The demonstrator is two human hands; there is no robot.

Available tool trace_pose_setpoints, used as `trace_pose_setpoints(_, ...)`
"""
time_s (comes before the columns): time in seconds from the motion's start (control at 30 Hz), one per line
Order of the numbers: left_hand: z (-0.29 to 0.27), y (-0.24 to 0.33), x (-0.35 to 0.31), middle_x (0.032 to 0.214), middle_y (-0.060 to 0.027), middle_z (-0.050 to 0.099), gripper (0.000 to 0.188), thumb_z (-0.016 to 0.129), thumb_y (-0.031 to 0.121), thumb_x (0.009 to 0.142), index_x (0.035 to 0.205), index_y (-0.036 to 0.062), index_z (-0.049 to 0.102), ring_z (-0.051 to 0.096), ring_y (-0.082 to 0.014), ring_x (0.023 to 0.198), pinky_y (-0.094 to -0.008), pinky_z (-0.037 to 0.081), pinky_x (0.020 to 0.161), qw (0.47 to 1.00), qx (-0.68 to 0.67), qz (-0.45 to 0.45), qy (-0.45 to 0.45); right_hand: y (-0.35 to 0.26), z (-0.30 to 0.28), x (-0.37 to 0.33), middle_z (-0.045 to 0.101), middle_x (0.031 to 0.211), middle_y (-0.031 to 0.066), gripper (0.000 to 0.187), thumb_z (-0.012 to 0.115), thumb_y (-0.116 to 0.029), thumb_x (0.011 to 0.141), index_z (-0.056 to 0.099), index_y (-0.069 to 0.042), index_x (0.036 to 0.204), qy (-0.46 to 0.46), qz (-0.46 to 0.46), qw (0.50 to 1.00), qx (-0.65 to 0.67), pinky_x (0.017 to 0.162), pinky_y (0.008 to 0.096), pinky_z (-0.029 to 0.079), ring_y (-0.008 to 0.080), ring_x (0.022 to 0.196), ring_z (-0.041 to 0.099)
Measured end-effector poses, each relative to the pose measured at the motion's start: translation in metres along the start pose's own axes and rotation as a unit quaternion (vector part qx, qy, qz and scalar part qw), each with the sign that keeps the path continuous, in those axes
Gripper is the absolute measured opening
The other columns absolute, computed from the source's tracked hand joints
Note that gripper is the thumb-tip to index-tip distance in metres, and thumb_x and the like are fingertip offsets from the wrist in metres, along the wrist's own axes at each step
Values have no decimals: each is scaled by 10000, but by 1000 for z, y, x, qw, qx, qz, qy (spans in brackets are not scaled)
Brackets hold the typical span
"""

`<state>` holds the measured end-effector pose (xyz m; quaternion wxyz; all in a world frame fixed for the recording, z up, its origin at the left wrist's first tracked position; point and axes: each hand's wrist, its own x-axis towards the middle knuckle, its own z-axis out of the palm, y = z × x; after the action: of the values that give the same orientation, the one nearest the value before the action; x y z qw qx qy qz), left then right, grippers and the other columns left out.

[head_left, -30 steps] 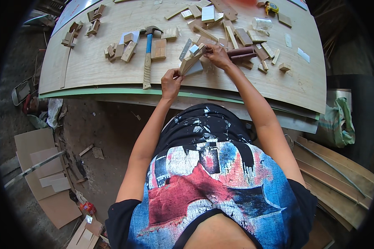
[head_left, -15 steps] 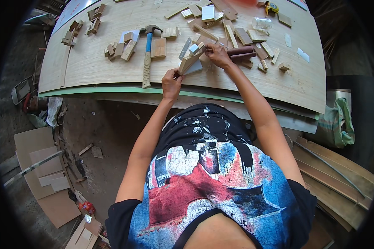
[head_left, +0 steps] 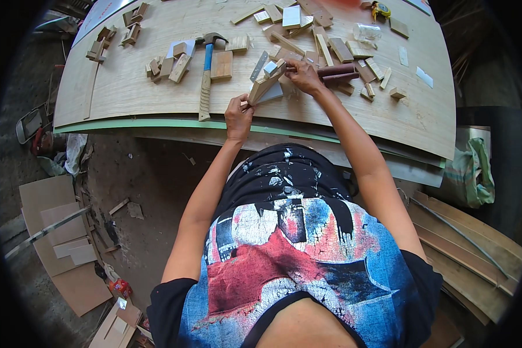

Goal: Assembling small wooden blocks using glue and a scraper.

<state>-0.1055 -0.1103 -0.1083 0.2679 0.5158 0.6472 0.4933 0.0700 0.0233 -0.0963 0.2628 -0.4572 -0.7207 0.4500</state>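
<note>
Wood piece point(head_left: 263, 88): upper centre of frame
Left hand point(head_left: 238, 119): pinching its lower end
Right hand point(head_left: 305, 77): at its upper end, closure unclear
Steadying: best to support both ends evenly

Tabletop point(head_left: 127, 98) brightly lit, floor point(head_left: 148, 182) dim, fisheye-bent edges, black corners

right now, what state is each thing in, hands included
Left hand: closed on near end of wooden piece
Right hand: at its far end, grip partly hidden
Wooden piece: held, tilted
Hammer: lying down, head away from the person
Reddish-brown sheet: rolled up
Wood blocks: scattered, some piled
Tape measure: set down, blade unclear
Green sack: crumpled
</note>
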Motion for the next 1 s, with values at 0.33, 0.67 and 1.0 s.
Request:
trace_pose_setpoints(0.33, 5, 1, 1, 782, -85, 606, 200, 616, -25, 681, 876, -24, 571, 603, -143, 715, -238, 488, 640, 998, 62, 0, -6, 5, 1, 3, 603, 939, 131, 315, 496, -69, 735, 562, -90, 1043, 20, -5, 1000, -2, 743, 273, 440, 221, 846, 594)
trace_pose_setpoints(0.67, 9, 4, 6, 795, -108, 597, 232, 627, -12, 664, 889, -15, 570, 605, -185, 718, -262, 482, 660, 995, 97, 31, 5, 10, 0, 6, 587, 972, 139, 336, 501, -86, 721, 533, -68, 1055, 10, -4, 999, -35, 769, 299, 434, 243, 891, 572)
trace_pose_setpoints(1.0, 14, 1, 3, 791, -132, 549, 253, 616, -23, 642, 885, -10, 546, 580, -244, 694, -299, 487, 621, 993, 102, 62, 22, 6, -2, 6, 589, 974, 143, 357, 525, -97, 723, 507, -62, 1077, -16, -5, 999, -39, 796, 299, 430, 254, 920, 564)
